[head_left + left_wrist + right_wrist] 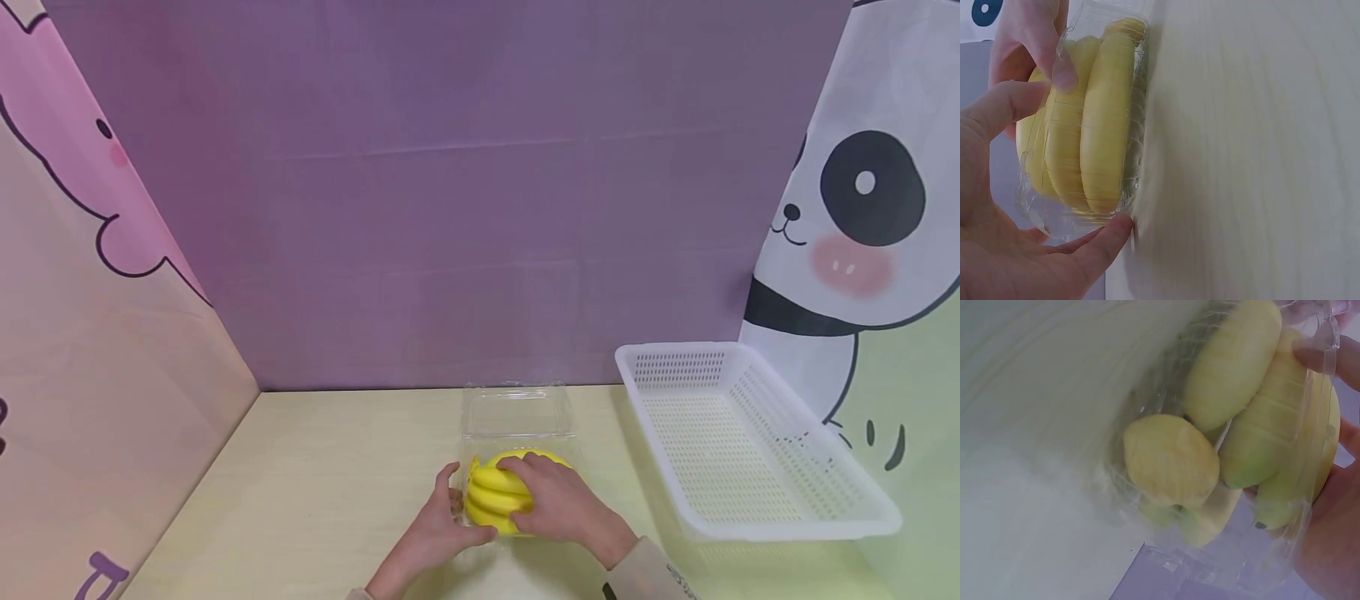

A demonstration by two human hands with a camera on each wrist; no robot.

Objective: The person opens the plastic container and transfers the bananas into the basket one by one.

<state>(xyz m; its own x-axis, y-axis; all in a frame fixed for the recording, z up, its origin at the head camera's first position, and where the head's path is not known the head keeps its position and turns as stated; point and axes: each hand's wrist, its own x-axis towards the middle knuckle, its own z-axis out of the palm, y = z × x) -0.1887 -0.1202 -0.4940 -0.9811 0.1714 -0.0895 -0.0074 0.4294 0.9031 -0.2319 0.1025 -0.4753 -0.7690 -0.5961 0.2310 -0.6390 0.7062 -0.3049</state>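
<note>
A bunch of yellow bananas (495,496) lies in the base of a clear plastic clamshell box (1138,125), its lid (517,412) folded open toward the wall. My right hand (558,496) grips the bunch from above, thumb on the near side and fingers over the top. My left hand (435,529) holds the box at its left end, the thumb along the near rim and the other fingers around the end wall. Through the plastic in the right wrist view, rounded yellow banana ends (1172,459) show, with my right hand (1335,519) beside them.
A white perforated plastic basket (750,458) stands on the right of the pale wooden table (322,475). A purple cloth wall (480,208) closes off the back, and printed cloth panels flank both sides.
</note>
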